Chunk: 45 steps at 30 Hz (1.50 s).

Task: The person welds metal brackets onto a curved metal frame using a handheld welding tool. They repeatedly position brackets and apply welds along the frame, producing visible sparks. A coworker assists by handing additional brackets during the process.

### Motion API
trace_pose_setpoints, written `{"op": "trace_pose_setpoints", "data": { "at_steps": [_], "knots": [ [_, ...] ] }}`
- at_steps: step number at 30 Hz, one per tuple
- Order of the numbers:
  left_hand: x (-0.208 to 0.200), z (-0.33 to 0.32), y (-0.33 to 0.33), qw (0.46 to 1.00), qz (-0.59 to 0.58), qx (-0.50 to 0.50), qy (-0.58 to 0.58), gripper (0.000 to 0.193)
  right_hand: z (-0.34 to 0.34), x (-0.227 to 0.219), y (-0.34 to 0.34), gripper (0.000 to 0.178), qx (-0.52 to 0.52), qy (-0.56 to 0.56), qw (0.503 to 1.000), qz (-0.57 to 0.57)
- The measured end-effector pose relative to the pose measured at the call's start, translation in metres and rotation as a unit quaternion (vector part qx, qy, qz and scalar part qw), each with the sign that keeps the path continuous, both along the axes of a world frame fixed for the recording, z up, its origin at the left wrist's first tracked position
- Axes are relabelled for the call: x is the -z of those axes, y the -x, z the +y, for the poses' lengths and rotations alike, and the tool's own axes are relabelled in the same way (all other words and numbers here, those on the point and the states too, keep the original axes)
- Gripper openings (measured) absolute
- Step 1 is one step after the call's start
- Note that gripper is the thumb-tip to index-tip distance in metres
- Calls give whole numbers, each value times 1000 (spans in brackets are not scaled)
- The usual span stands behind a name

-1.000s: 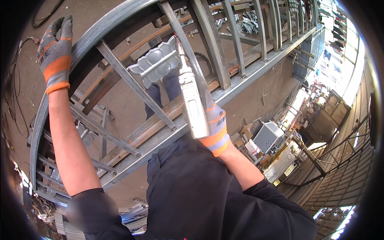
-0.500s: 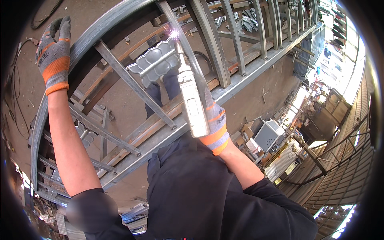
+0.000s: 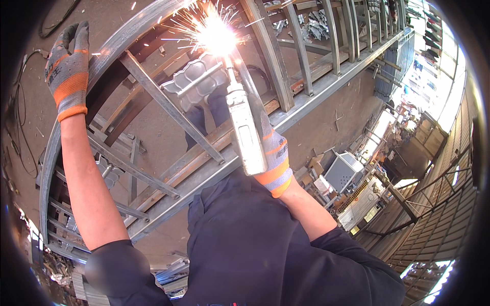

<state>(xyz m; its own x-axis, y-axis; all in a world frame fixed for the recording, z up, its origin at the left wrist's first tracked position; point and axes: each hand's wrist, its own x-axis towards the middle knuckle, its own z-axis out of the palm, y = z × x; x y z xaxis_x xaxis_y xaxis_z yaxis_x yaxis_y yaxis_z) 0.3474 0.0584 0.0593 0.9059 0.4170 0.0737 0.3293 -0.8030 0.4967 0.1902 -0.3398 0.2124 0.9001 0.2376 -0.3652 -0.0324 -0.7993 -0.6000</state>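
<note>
My right hand (image 3: 276, 158), in a grey and orange work glove, is closed around a white handheld welding torch (image 3: 247, 135). The torch's nozzle points away from me, at a steel bar with a silvery scalloped metal ornament (image 3: 196, 84) beside it. A white-hot glare with flying sparks hides the nozzle's tip and the spot it meets. My left hand (image 3: 69, 74), gloved alike, lies at the outer edge of the curved steel frame (image 3: 117, 38). Its fingers are stretched out, and I see nothing held in them.
Straight bars (image 3: 298, 46) cross the frame toward the far right. Black cables (image 3: 20, 97) lie on the brown floor at left. Beyond the frame on the right stands a grey metal cabinet (image 3: 343, 172) among clutter. Metal stock (image 3: 171, 275) lies at the lower left.
The small purple-white spark at the torch tip has grown into a large bright burst, with sparks thrown outward. Both hands and the torch stay nearly in place.
</note>
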Motion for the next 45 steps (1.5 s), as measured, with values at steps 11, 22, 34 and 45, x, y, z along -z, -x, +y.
{"op": "trace_pose_setpoints", "data": {
  "at_steps": [11, 22, 34, 45],
  "knots": [
    [3, 3, -1, 1000, -21, 9, -15, 56, -3, 4, 1, 32, -7, -9, 999, -31],
    [5, 5, 0, 1000, -16, 12, -18, 58, -2, 2, -1, 30, -12, 0, 1000, -17],
    [3, 2, 1, 999, -30, 11, -8, 57, -7, 3, 3, 28, -49, 6, 999, -22],
    [-6, -3, 0, 1000, -25, 6, -7, 52, -16, -5, 8, 36, -5, -9, 1000, 3]
  ]
}}
